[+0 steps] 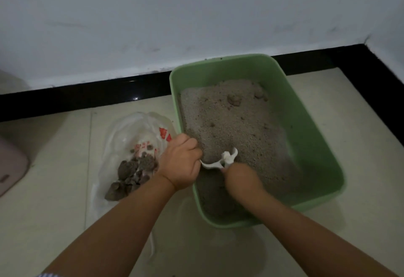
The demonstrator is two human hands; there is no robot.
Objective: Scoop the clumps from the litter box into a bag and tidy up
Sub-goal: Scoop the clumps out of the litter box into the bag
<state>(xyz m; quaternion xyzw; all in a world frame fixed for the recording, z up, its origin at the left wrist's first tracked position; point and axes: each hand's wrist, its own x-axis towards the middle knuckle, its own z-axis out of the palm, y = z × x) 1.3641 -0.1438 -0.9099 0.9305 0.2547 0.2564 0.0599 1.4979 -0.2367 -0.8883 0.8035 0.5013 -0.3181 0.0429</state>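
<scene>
Both hands, right hand (241, 178) apparently and left hand (180, 163), grip white scoop (220, 161) over litter box (306, 123).

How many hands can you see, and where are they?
2. The left hand grips the near left rim of the green litter box, beside the bag of clumps. The right hand is over the litter inside the box, holding a white scoop.
</scene>
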